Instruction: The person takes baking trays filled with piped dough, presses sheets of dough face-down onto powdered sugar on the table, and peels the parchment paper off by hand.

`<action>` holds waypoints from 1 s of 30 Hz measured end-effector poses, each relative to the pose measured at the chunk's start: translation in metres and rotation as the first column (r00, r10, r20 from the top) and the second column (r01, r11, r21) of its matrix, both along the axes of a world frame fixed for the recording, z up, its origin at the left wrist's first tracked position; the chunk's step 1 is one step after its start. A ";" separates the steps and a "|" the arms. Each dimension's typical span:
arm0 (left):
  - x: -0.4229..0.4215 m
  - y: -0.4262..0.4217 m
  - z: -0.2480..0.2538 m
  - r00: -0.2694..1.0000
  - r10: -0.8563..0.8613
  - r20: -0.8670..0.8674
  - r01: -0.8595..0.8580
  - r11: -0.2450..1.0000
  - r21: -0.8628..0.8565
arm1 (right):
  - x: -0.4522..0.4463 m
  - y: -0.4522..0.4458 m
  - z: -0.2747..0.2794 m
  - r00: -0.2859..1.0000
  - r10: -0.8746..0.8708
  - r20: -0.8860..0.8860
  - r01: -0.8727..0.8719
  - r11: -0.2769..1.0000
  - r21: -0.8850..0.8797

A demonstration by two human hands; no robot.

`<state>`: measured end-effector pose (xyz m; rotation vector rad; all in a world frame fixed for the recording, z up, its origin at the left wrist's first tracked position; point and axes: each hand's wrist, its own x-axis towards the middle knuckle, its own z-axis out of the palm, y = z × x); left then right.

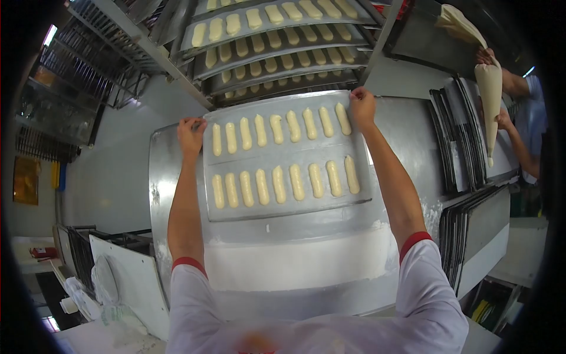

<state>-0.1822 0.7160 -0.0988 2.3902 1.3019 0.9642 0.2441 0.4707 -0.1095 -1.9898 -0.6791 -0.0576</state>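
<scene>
A flat metal baking tray (pixel 283 211) lies on the steel table in front of me, carrying two rows of piped pale dough strips (pixel 277 183). My left hand (pixel 191 137) is closed on the tray's far left corner. At the far right corner, my right hand (pixel 362 105) pinches the edge. Both arms reach forward along the tray's sides. Just beyond the tray stands a metal rack (pixel 377 50) loaded with trays of similar strips (pixel 275 40).
White flour (pixel 300 259) covers the near part of the steel table (pixel 407 147). Stacks of dark trays (pixel 451 135) stand on edge at right. Beyond them, a co-worker's hands (pixel 501 121) hold a filled piping bag (pixel 489 94). A white board (pixel 130 280) leans at lower left.
</scene>
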 end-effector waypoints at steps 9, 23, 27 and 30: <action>-0.026 -0.026 0.042 0.972 0.051 0.231 -0.006 0.981 -0.194 | -0.010 -0.063 0.047 0.797 0.371 -0.477 -0.217 0.912 0.347; -0.185 -0.249 0.126 0.941 0.063 0.334 0.061 0.935 -0.349 | -0.138 -0.272 0.148 0.776 0.482 -0.406 -0.348 0.865 0.362; -0.220 -0.296 0.127 0.973 0.046 0.227 0.056 0.905 -0.421 | -0.184 -0.325 0.144 0.761 0.422 -0.492 -0.311 0.904 0.295; -0.232 -0.314 0.129 0.956 0.082 0.281 0.071 0.866 -0.495 | -0.214 -0.343 0.149 0.782 0.387 -0.489 -0.281 0.919 0.277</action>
